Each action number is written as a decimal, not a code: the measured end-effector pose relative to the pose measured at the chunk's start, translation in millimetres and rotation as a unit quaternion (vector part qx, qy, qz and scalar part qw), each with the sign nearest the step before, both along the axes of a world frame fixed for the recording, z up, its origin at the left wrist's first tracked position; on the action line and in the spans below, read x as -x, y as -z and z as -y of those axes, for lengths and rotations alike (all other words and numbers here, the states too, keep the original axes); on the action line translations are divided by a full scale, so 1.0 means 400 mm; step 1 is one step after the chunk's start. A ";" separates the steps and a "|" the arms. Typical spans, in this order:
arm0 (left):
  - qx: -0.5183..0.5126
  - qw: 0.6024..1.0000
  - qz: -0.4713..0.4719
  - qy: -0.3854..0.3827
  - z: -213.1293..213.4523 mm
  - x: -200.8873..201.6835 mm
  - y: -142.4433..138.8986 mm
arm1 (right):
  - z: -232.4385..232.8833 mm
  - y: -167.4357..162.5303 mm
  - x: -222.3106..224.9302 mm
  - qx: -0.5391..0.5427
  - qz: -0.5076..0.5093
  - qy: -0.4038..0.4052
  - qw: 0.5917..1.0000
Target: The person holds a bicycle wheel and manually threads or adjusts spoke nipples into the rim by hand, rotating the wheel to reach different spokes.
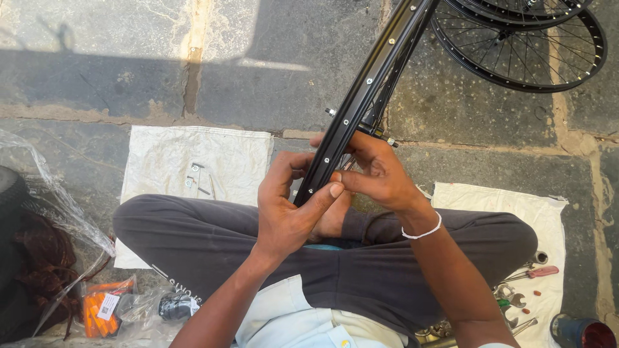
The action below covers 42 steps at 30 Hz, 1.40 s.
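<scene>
The left hand wraps the near end of the black wheel rim, fingers curled behind it and the thumb laid across its face, closed on it. The right hand meets it from the other side, fingertips pressed to the rim's edge just beside the left thumb (whether they pinch a small part there cannot be told). The rim runs from the crossed legs up and away to the top of the view. Left of the rim, a white cloth lies on the stone floor with a few small metal parts. Right of the rim, a spoked wheel lies flat, and nearer the person a second cloth carries a red-handled screwdriver and wrenches.
</scene>
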<state>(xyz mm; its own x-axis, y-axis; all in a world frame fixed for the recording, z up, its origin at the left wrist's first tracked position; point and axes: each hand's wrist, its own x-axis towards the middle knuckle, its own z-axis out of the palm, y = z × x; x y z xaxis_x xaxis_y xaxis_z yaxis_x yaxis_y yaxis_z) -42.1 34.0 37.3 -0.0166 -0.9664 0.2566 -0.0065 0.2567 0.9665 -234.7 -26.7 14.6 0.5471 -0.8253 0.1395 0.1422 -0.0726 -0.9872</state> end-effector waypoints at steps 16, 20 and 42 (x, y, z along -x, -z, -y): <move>0.016 0.999 0.033 -0.017 0.023 -0.004 -0.025 | -0.021 0.056 -0.023 0.176 -0.016 0.143 0.974; 0.032 0.994 0.060 -0.084 0.011 0.017 -0.034 | -0.039 0.094 -0.082 0.419 -0.177 0.353 0.818; 0.061 0.997 0.021 0.030 0.026 -0.008 -0.031 | -0.149 0.045 -0.202 0.345 -0.128 0.449 0.814</move>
<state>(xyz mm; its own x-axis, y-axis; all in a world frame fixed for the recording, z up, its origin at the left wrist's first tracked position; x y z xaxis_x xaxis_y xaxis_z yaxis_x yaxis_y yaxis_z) -39.0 23.6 49.5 -0.0872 -0.9246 0.3708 -0.0278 0.3743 0.9269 -153.9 32.9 -3.3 -0.1490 -0.6818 0.7162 -0.4772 -0.5848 -0.6560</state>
